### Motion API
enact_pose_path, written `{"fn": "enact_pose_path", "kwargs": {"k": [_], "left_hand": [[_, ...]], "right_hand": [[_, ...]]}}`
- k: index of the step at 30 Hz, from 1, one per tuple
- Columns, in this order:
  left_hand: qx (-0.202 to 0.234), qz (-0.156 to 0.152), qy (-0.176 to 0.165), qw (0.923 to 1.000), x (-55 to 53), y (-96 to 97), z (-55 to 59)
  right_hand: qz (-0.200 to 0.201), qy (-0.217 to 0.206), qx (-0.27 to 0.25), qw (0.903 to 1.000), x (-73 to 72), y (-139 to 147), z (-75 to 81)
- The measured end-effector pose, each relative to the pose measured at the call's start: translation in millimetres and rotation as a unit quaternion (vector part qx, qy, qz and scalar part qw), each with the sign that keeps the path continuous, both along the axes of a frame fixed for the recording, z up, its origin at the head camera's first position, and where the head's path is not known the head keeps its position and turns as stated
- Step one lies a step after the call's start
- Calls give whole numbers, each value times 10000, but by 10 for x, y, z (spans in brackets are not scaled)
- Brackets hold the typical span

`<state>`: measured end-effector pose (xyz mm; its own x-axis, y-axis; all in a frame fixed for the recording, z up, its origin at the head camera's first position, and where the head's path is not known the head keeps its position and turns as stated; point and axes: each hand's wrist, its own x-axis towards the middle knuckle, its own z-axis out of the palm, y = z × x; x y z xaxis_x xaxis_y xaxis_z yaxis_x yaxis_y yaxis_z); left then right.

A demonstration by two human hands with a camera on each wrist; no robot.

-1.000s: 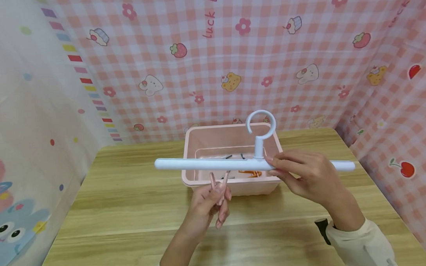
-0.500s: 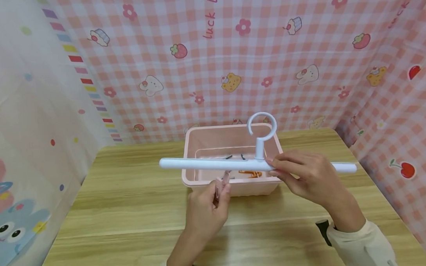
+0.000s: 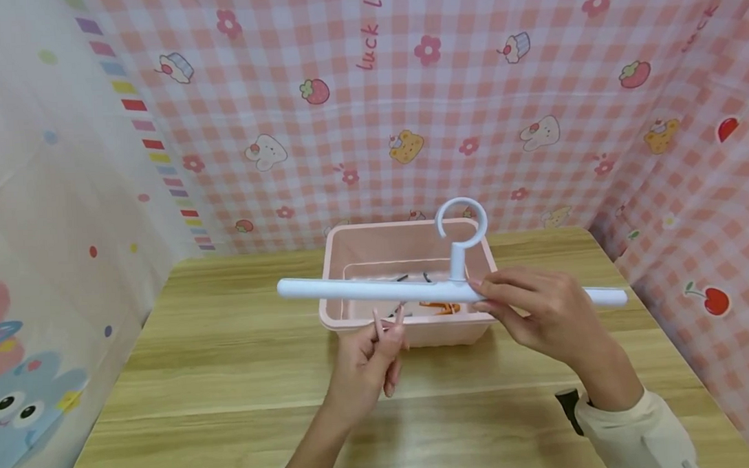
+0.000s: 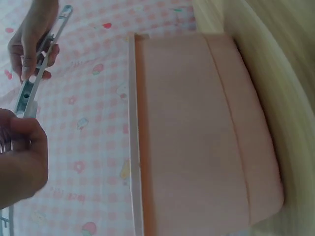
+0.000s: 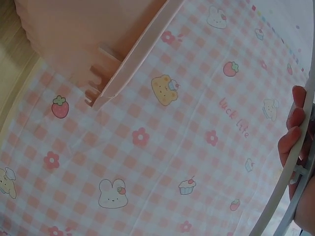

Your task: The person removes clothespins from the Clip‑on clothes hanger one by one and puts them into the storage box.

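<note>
A pale blue-white clothes hanger (image 3: 364, 289) with a straight bar and a ring-shaped hook hangs in the air above the near part of a pink bin. My right hand (image 3: 541, 314) grips its bar to the right of the hook, thumb and fingers pinching it. Below the bar, my left hand (image 3: 357, 376) pinches a small pink clothespin (image 3: 378, 323) whose two prongs point up and stand apart. The clothespin appears separate from the bar. In the left wrist view the hanger's grooved underside (image 4: 24, 96) shows; the clothespin is mostly hidden there by the left hand (image 4: 24, 162).
The pink bin (image 3: 440, 333) stands on the wooden table (image 3: 231, 383) near its back edge. Inside lie an orange clip (image 3: 442, 307) and several dark, thin pieces. Checked cloth (image 3: 358, 124) hangs behind and to the right, and a pale printed cloth (image 3: 51, 204) at the left.
My left hand has turned over and back, with the clothespin's prongs again pointing up and apart. The hanger has shifted slightly right; my right hand keeps its grip.
</note>
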<state>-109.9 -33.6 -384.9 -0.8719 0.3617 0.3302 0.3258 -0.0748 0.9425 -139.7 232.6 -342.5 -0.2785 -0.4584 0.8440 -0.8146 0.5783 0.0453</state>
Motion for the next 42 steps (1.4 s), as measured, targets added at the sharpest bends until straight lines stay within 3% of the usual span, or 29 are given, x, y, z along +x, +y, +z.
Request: {"fn": "enact_pose_path", "kwargs": {"k": [2,5,7,9,12,16,20,23,25,27,28,32,33,34,35,36,38,40,41,42], "left_hand": [[389,-459,-469,9971,-3,-20,15],[965,-1026,-989,9851,-13,-39,21],[1216,-1219,-1255,9770,-19,-52,21],[1236,-1249,-1257,9764,-23,-59,18],[890,-957,-988,9865,-16,-60,19],[399,-444,-366,9975,0,-55,15],[-44,80,-80,9999,9,-36,-1],[-591,684,415,9950,3,-7,-23],[-943,1149,957,9843,-7,10,-44],[-1236,1623,1749,9632,-19,20,-72],[-1368,1824,2111,9505,-26,27,-83],[-1967,2676,3360,8814,-53,37,-122],[-2056,2795,3504,8700,-57,37,-128],[-2102,2858,3547,8651,-60,37,-131],[-2088,2843,3483,8685,-59,36,-131],[-2022,2736,3333,8793,-56,33,-127],[-1737,2298,2756,9171,-43,23,-107],[-1279,1581,1798,9624,-24,7,-80],[-1020,1190,1302,9790,-16,-4,-65],[-771,822,829,9902,-12,-14,-50]], "right_hand": [[37,-17,-14,10000,3,-3,5],[48,-12,-10,10000,6,-6,14],[47,8,-8,10000,1,-14,18],[51,21,-7,10000,-4,-21,20],[83,15,-7,10000,-11,-33,16],[135,-1,-16,9999,-24,-48,4],[108,71,20,9999,-34,-48,-2],[35,122,50,9999,-31,-41,-5],[21,92,45,9999,-27,-39,-9],[28,58,39,10000,-24,-44,-16],[35,36,40,10000,-22,-43,-18],[65,-16,38,10000,-18,-44,-29],[65,-21,42,10000,-17,-44,-30],[59,-23,42,10000,-16,-43,-31],[52,-20,44,10000,-16,-42,-32],[41,-18,47,10000,-15,-41,-30],[22,0,58,10000,-16,-39,-26],[18,37,66,10000,-16,-37,-19],[24,53,63,10000,-17,-36,-13],[31,67,58,10000,-17,-35,-7]]}}
